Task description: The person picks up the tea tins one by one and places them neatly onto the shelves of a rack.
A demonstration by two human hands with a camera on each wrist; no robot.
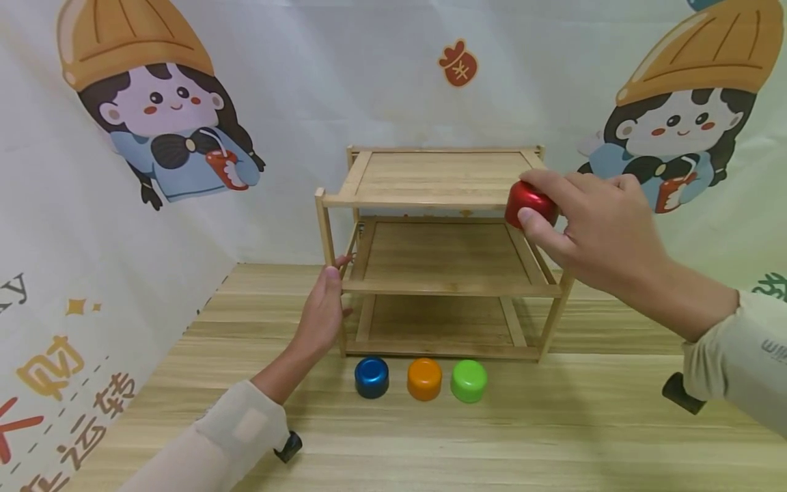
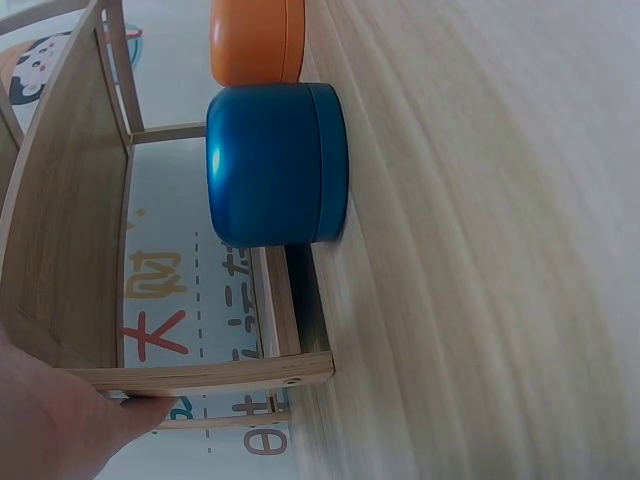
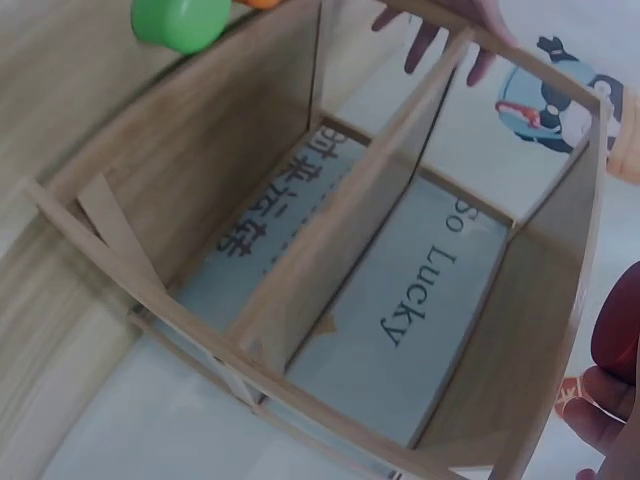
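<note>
A red round tin (image 1: pixel 527 203) with a shiny surface is pinched between the thumb and fingers of my right hand (image 1: pixel 605 229). That hand holds it by the right front corner of the top board of a three-tier wooden rack (image 1: pixel 443 290); whether the tin touches the board, I cannot tell. My left hand (image 1: pixel 321 307) grips the rack's left front post, thumb in front and fingers reaching behind it. On the table before the rack stand a blue tin (image 1: pixel 371 378), an orange tin (image 1: pixel 424 379) and a green tin (image 1: pixel 469 380), in a row and apart from each other.
The rack stands on a wood-grain table (image 1: pixel 393 444). Behind it and to the left hangs a pale printed cloth (image 1: pixel 307 82) with cartoon figures and lettering. Raised corner posts stick up above the top board's front left.
</note>
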